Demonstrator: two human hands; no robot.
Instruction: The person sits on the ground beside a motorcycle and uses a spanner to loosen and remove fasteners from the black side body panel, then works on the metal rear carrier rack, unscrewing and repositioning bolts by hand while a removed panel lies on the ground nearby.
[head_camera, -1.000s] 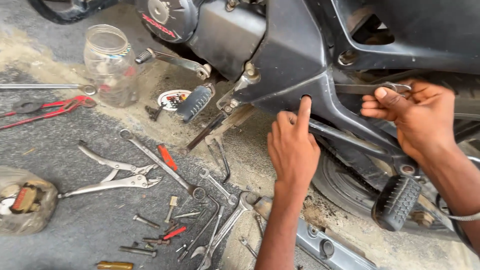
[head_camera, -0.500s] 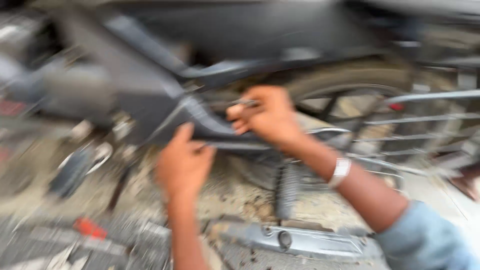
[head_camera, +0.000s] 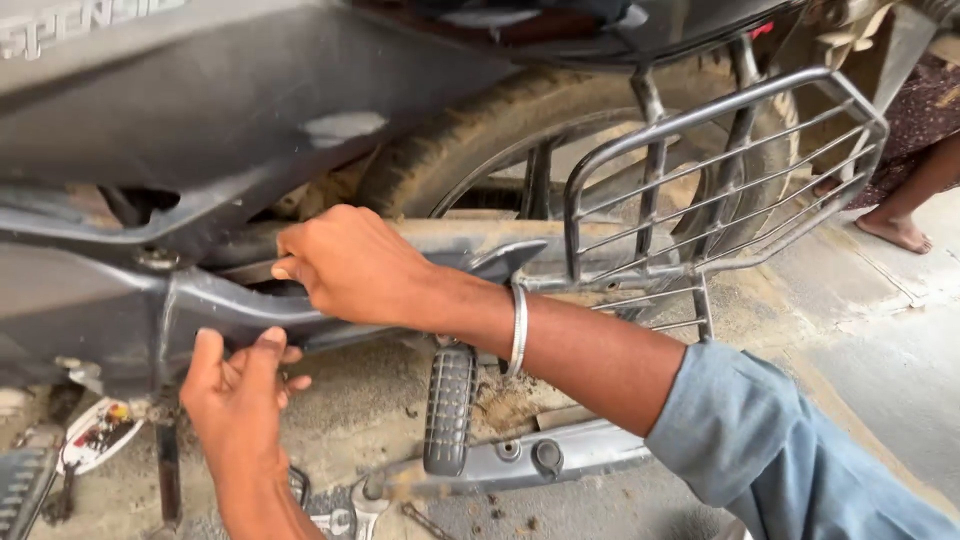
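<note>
Head view: gaze swung rearward from the tool-strewn floor a second ago; rear wheel (head_camera: 450, 165), metal side guard (head_camera: 720, 170) and folded footrest (head_camera: 449, 408) now in sight. Right hand (head_camera: 350, 262) moved in along the grey side panel (head_camera: 230, 310), fingers curled over its upper edge. Left hand (head_camera: 235, 385) dropped from pointing to beneath the panel's lower edge, fingers half-curled, touching but gripping nothing. Panel seemingly mid-adjustment, seated on the bike.
</note>
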